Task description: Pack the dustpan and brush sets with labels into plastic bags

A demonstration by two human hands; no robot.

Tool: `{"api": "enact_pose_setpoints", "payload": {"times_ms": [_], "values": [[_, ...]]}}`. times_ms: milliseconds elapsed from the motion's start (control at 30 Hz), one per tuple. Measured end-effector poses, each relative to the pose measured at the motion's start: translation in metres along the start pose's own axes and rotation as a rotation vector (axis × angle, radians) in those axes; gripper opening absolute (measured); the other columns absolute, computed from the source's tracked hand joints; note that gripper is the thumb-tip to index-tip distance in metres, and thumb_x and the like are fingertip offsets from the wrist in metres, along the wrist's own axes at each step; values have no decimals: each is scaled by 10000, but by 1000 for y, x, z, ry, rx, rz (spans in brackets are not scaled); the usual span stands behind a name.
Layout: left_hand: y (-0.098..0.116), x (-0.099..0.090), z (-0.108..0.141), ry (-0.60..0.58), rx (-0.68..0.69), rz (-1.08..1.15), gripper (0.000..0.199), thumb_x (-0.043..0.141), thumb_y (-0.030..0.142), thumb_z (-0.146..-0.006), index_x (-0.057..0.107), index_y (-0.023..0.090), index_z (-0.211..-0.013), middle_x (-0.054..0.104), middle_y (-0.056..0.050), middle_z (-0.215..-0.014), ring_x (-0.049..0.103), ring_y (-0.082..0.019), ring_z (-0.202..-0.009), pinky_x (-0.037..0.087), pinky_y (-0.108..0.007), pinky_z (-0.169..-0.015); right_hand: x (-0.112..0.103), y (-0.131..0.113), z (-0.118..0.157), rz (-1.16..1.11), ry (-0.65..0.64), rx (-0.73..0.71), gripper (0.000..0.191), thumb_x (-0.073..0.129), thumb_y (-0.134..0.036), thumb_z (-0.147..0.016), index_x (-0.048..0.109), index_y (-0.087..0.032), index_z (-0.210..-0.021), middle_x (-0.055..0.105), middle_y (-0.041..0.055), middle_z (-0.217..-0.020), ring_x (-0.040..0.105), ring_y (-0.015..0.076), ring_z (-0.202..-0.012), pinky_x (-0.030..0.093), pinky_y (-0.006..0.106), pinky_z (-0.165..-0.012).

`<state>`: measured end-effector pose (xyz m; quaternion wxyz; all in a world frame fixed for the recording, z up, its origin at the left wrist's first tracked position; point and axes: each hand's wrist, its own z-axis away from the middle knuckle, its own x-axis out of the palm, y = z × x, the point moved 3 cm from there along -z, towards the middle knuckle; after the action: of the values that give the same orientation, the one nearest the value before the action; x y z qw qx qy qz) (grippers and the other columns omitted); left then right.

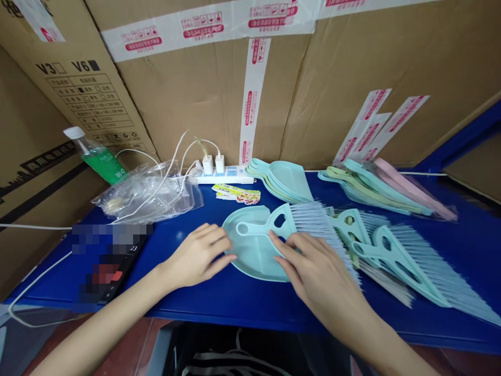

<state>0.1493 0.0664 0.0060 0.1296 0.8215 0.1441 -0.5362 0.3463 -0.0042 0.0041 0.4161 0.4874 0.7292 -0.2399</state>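
Observation:
A light-blue dustpan lies on the blue table, with a matching hand brush laid over it. The brush's handle points left and its grey-blue bristles spread right. My left hand is curled at the dustpan's left rim, thumb and fingers close together on it; the part beneath the hand is hidden. My right hand grips the brush's lower side, covering part of its head and bristles. To the right lie more brushes, overlapping one another, bristles toward the right.
Stacked blue dustpans stand behind, near a power strip with plugged chargers. Green, blue and pink dustpans lie back right. At left are clear plastic bags, a green bottle and a black device. Cardboard boxes wall the back.

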Motion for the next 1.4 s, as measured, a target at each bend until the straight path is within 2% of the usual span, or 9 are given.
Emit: {"api": "enact_pose_setpoints", "payload": {"times_ms": [100, 233, 567, 733, 833, 933, 1000, 1167, 1400], "values": [[-10, -5, -1, -21, -148, 50, 292, 441, 421, -979, 556, 160, -1039, 636, -81, -981, 602, -218, -913, 501, -355, -797, 6, -8, -4, 4, -31, -22, 338, 382, -120, -957, 665, -117, -1142, 570, 38, -697, 531, 178, -638, 401, 304, -589], [-17, -1, -2, -91, -146, 41, 303, 443, 391, -984, 543, 191, -1189, 635, -86, -1098, 592, -239, -1026, 488, -407, -895, 14, -16, -9, 9, -50, -56, 315, 434, -80, -919, 681, -111, -1112, 578, 39, -695, 531, 177, -646, 369, 302, -592], [-23, 7, 7, -57, -218, 58, 225, 477, 272, -960, 625, 169, -1094, 610, -82, -1006, 543, -216, -919, 488, -370, -842, 38, -28, -17, 46, -243, -83, 402, 424, -48, -889, 641, -119, -1220, 653, 90, -788, 581, 216, -775, 420, 335, -677], [-26, 5, 9, -96, -282, 132, 203, 503, 265, -946, 622, 172, -1082, 602, -79, -1038, 549, -219, -974, 480, -375, -886, 42, -30, -19, 13, -318, -91, 441, 384, -33, -883, 622, -122, -1244, 682, 117, -863, 602, 239, -864, 458, 363, -722], [-34, 1, 13, -96, -354, 149, 213, 547, 292, -928, 609, 191, -1105, 618, -65, -1056, 564, -223, -997, 450, -416, -955, 43, -29, -20, 6, -332, -105, 407, 460, -35, -863, 630, -116, -1224, 682, 117, -880, 612, 239, -879, 464, 356, -735], [-44, -3, 20, -87, -432, 164, 330, 650, 357, -866, 589, 202, -1151, 624, -65, -1103, 576, -242, -1045, 419, -457, -1009, 43, -29, -21, 18, -327, -120, 387, 541, -62, -842, 636, -106, -1214, 677, 111, -871, 613, 233, -854, 470, 340, -719], [-50, -3, 24, -113, -468, 207, 400, 694, 369, -830, 577, 200, -1174, 621, -69, -1128, 590, -241, -1041, 460, -426, -966, 42, -30, -23, 21, -321, -130, 390, 567, -86, -839, 632, -101, -1224, 674, 105, -859, 608, 229, -833, 475, 333, -703], [-54, 1, 26, -155, -521, 284, 356, 700, 328, -826, 584, 219, -1144, 640, -39, -1070, 627, -189, -872, 526, -331, -806, 41, -38, -30, -5, -355, -150, 390, 507, -89, -871, 622, -106, -1244, 673, 105, -860, 606, 230, -847, 488, 334, -699], [-51, 2, 25, -152, -508, 267, 365, 722, 333, -810, 596, 231, -1137, 650, -27, -1041, 634, -181, -850, 530, -313, -783, 48, -45, -38, -28, -362, -157, 378, 453, -74, -903, 615, -73, -1244, 666, 117, -841, 611, 246, -867, 513, 366, -716]]}}
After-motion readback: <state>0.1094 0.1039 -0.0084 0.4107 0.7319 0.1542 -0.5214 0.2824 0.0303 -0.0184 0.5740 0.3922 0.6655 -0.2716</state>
